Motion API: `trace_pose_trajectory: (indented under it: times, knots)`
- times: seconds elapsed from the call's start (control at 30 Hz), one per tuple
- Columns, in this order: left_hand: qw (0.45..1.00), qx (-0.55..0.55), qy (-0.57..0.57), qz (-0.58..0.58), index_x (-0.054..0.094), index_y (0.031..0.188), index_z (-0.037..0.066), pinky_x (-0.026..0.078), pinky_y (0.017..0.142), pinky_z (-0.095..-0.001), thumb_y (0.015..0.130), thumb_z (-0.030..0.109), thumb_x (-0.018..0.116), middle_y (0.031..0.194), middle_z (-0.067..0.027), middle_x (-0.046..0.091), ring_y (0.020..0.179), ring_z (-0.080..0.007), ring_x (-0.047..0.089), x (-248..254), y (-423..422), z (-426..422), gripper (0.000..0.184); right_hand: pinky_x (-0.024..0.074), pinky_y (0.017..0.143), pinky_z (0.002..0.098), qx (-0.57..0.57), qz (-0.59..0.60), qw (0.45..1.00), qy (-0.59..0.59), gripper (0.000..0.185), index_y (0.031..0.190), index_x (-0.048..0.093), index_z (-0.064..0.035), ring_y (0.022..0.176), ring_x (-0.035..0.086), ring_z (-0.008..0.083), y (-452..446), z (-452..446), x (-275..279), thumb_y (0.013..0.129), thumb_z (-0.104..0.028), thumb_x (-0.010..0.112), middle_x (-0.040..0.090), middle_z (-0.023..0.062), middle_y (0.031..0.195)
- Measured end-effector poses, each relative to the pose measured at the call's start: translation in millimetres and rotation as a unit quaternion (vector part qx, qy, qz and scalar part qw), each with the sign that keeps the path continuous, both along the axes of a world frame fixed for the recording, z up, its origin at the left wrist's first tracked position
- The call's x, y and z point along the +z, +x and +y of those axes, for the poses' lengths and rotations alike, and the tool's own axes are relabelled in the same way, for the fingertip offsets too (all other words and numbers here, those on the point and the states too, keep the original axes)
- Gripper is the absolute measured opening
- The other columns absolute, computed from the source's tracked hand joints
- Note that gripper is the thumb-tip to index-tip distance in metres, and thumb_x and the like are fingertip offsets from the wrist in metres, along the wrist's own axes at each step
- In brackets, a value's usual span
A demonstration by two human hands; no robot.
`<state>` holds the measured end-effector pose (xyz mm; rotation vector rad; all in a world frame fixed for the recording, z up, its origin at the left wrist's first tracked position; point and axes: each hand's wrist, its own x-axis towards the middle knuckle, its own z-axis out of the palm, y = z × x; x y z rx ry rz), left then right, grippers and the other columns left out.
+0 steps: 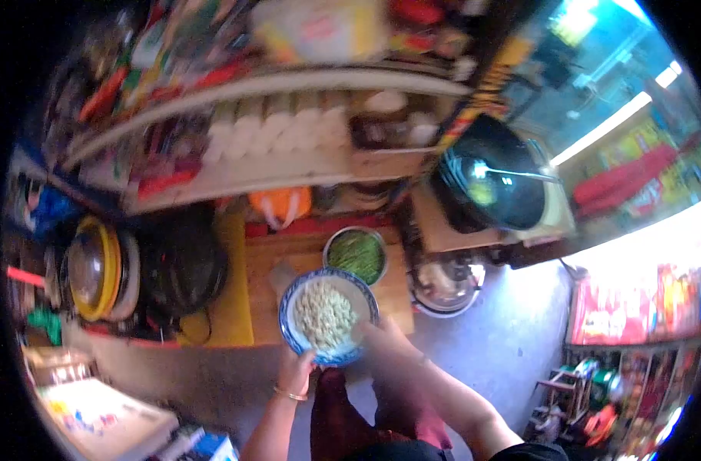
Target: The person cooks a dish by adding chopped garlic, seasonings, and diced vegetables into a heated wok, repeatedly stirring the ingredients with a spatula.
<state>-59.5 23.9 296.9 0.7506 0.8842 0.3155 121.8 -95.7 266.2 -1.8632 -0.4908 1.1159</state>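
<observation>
A blue-and-white bowl (286, 321) with pale, chopped food (323, 311) inside is held up in front of my body, over the wooden table's front edge. My left hand (296, 370) grips its lower left rim, with a bracelet at the wrist. My right hand (379, 336) is at the bowl's right side, blurred, its fingertips at or over the rim; whether they grip anything is unclear. Just behind the bowl stands a round metal container (356, 254) of green food.
A large dark wok (492, 173) with a metal utensil stands at the back right, above a lidded pot (446, 284). Yellow basins (93, 269) and a black round pan (183, 265) are at the left. A loaded shelf (281, 173) spans the back.
</observation>
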Motion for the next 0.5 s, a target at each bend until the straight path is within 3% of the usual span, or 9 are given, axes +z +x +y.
trace_pose_trajectory:
  times: [0.03,0.1,0.2,0.23,0.27,0.37,0.43,0.47,0.5]
  knots:
    - [0.997,-0.056,0.004,-0.048,0.033,0.132,0.009,0.047,0.085,-0.0328,0.081,0.007,0.055,0.125,-0.0054,0.047,0.108,-0.0191,0.051,10.4,3.6,-3.7,0.056,0.046,0.073,0.0298,-0.028,-0.026,0.994,-0.101,0.03,0.096,0.06,0.0056,0.077,0.056,0.0141,6.2,5.3,102.9,0.081,-0.019,0.052,0.063,0.0061,0.08]
    - [0.992,-0.08,0.014,-0.095,0.034,0.133,0.007,0.049,0.081,-0.0293,0.086,0.017,0.051,0.119,-0.0064,0.05,0.104,-0.0153,0.053,56.3,33.3,-8.4,0.05,0.0461,0.073,0.0298,-0.011,0.026,1.0,0.005,0.031,0.099,0.059,0.0055,0.078,0.056,0.0146,41.2,-37.9,104.4,0.082,-0.02,0.053,0.063,0.0063,0.082]
    - [0.957,-0.232,-0.107,-0.137,0.043,0.125,0.008,0.049,0.076,-0.0291,0.09,0.03,0.047,0.105,-0.0041,0.057,0.094,-0.0154,0.056,55.1,80.9,0.8,0.042,0.0447,0.078,0.0285,0.109,-0.022,0.994,-0.004,0.034,0.105,0.059,0.0035,0.085,0.056,0.0145,93.1,-76.7,172.1,0.082,-0.021,0.054,0.065,0.0079,0.093]
    - [0.956,-0.239,-0.101,-0.141,0.043,0.125,0.008,0.049,0.076,-0.0291,0.09,0.03,0.047,0.105,-0.0041,0.057,0.094,-0.0154,0.056,70.7,101.1,3.4,0.042,0.0441,0.08,0.028,0.135,-0.037,0.99,0.002,0.034,0.106,0.059,0.003,0.088,0.056,0.0146,104.8,-83.6,184.0,0.082,-0.021,0.054,0.065,0.0086,0.094]
    - [0.939,-0.321,-0.068,-0.1,0.047,0.12,0.007,0.048,0.072,-0.0286,0.09,0.031,0.046,0.096,-0.002,0.057,0.087,-0.0141,0.056,90.8,121.8,2.8,0.039,0.0431,0.083,0.0287,0.181,-0.14,0.973,0.034,0.033,0.107,0.059,0.0022,0.091,0.056,0.0165,126.2,-98.2,164.7,0.083,-0.021,0.053,0.065,0.0102,0.098]
    - [0.91,-0.413,-0.026,0.0,0.057,0.104,0.004,0.049,0.077,-0.0322,0.083,0.029,0.053,0.097,-0.0081,0.064,0.087,-0.0162,0.061,117.9,178.0,-24.1,0.034,0.0435,0.083,0.0307,0.234,-0.053,0.97,-0.045,0.034,0.107,0.058,0.0029,0.091,0.058,0.0192,164.1,-113.2,239.0,0.082,-0.02,0.054,0.064,0.0124,0.101]
    - [0.885,-0.466,0.012,0.016,0.057,0.104,0.002,0.052,0.066,-0.0287,0.081,0.026,0.054,0.094,-0.0103,0.064,0.082,-0.0152,0.061,141.8,211.0,-45.0,0.033,0.0454,0.079,0.0316,0.269,-0.09,0.958,0.045,0.034,0.105,0.058,0.0038,0.086,0.059,0.0201,203.0,-133.4,228.4,0.083,-0.022,0.055,0.065,0.0158,0.095]
    - [0.874,-0.485,-0.007,-0.038,0.048,0.113,0.003,0.046,0.055,-0.0243,0.08,0.017,0.054,0.091,-0.0028,0.057,0.071,-0.0099,0.056,157.7,228.6,-51.0,0.036,0.046,0.078,0.0316,0.251,-0.139,0.956,0.059,0.034,0.104,0.059,0.0033,0.085,0.06,0.0196,222.5,-139.6,226.7,0.084,-0.024,0.055,0.065,0.0159,0.094]
    - [0.874,-0.484,0.001,-0.037,0.048,0.113,0.003,0.046,0.055,-0.0243,0.08,0.017,0.054,0.091,-0.0028,0.057,0.071,-0.0099,0.056,162.8,244.8,-60.2,0.036,0.0466,0.076,0.0315,0.231,-0.193,0.951,0.071,0.035,0.104,0.059,0.0028,0.083,0.06,0.0191,242.0,-150.0,229.2,0.085,-0.027,0.056,0.065,0.0159,0.093]
